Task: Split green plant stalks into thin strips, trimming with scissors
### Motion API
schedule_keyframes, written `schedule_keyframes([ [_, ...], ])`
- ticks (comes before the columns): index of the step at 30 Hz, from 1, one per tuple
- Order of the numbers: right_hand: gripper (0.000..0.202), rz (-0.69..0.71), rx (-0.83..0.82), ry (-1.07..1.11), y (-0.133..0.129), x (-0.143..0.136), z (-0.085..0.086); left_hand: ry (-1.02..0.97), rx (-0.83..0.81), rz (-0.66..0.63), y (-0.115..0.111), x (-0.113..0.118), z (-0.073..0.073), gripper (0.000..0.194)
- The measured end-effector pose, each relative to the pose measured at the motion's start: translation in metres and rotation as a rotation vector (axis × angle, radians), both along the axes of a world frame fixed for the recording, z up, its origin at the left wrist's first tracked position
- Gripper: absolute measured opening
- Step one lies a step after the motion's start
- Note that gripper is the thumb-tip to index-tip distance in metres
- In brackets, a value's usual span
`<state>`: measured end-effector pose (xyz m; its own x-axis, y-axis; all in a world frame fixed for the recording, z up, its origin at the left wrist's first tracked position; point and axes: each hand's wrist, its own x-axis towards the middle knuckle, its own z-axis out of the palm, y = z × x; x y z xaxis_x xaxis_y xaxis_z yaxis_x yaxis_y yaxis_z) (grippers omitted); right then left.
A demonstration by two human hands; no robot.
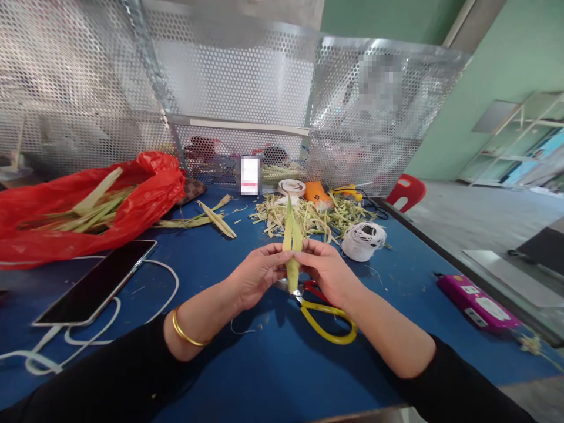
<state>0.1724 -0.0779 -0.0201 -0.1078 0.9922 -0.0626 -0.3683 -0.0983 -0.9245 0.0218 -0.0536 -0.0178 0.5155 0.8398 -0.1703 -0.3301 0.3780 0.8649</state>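
Observation:
Between my two hands stands a pale green corn husk leaf, its pointed tip up and a slit running down its middle. My left hand, with a gold bangle on the wrist, pinches the leaf's left side between thumb and fingers. On the other side my right hand pinches it in the same way. Scissors with yellow and red handles lie on the blue table just below, their blades partly covered by the leaf and my hands. A ball of white string sits beyond my right hand.
Cut husk strips are heaped behind my hands, near a roll of tape. At left are a red plastic bag of husks, a phone and a white cable. A purple case lies right; a perforated metal screen borders the back.

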Motion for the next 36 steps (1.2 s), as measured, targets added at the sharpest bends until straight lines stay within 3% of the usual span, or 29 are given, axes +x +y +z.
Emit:
schedule_keyframes([
  [5,0.028,0.043,-0.009,0.015,-0.0015,-0.0002,0.0045,0.046,0.018,0.066,-0.0020,0.0008,0.0019,0.019],
  [15,0.025,0.133,-0.145,0.126,0.0016,0.0044,0.0053,0.020,-0.074,-0.031,0.0021,0.0002,0.0000,0.013],
  [24,0.020,0.149,-0.093,0.180,0.0010,0.0017,0.0060,-0.044,-0.144,-0.010,0.0019,0.0022,0.0013,0.011],
  [33,0.022,0.058,-0.062,0.129,0.0039,0.0053,0.0034,-0.045,-0.031,-0.108,0.0041,-0.0027,-0.0034,0.019],
  [36,0.024,0.071,-0.065,0.115,0.0040,0.0070,0.0041,0.006,-0.008,-0.063,0.0033,-0.0026,0.0002,0.019],
])
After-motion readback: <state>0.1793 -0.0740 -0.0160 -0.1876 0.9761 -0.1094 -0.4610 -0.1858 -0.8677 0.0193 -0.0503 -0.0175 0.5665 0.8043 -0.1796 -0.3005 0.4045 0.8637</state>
